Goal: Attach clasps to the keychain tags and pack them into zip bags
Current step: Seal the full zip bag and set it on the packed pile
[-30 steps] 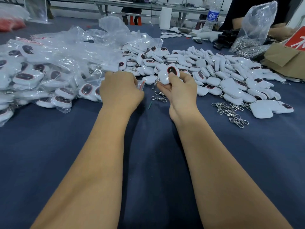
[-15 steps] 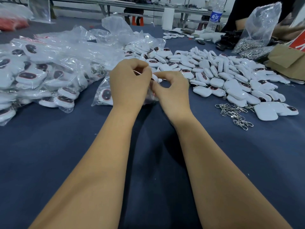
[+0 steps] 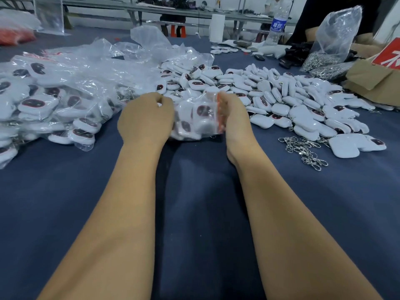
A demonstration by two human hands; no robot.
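A clear zip bag (image 3: pixel 195 118) holding several white keychain tags with dark red ovals rests on the blue cloth between my hands. My left hand (image 3: pixel 146 119) grips its left side with curled fingers. My right hand (image 3: pixel 234 118) pinches the bag's red-striped edge on the right. Behind and to the right lies a heap of loose white tags (image 3: pixel 281 98). A small cluster of metal clasps (image 3: pixel 303 149) lies on the cloth right of my right forearm.
Filled zip bags (image 3: pixel 49 98) pile up on the left. At the far right stand a cardboard box (image 3: pixel 372 81), a plastic bag of metal clasps (image 3: pixel 324 55) and a water bottle (image 3: pixel 278 24). Blue cloth (image 3: pixel 194 180) covers the table in front.
My right hand held a single tag a second ago; my hands then met at the bag's mouth. Now they have drawn apart, each holding one side of the filled bag.
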